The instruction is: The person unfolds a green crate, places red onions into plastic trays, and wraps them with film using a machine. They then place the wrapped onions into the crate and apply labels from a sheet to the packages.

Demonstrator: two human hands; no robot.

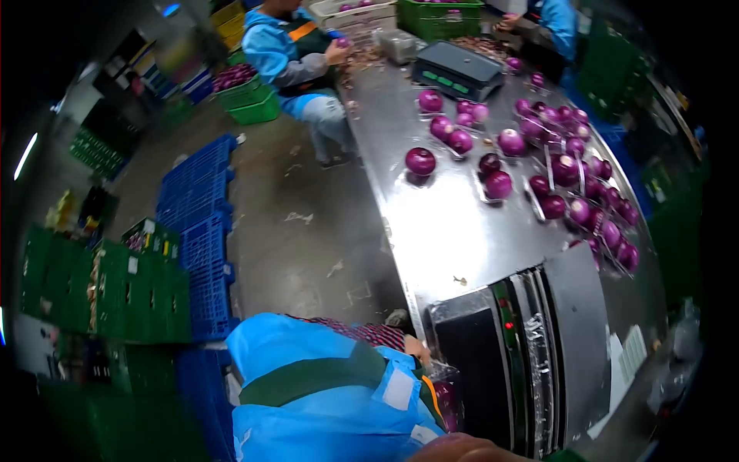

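In the head view, my left hand (418, 350), below a striped sleeve, is at the near edge of a film-wrapping machine (581, 339). Its fingers are closed on the edge of a clear-wrapped pack of red onions (446, 402), which sits against my apron beside the machine's black plate (471, 369). A blurred part of what appears to be my right hand (469, 449) shows at the bottom edge; its fingers are mostly out of frame. Film rollers (531, 346) and a small red light are behind the plate.
Many red onions (566, 169), several on wrapped trays, lie on the steel table (416, 246). A scale (458, 69) stands farther off. A co-worker (289, 54) holds an onion at left; another person (556, 27) works opposite. Blue pallets (204, 246) and green crates (142, 292) line the floor.
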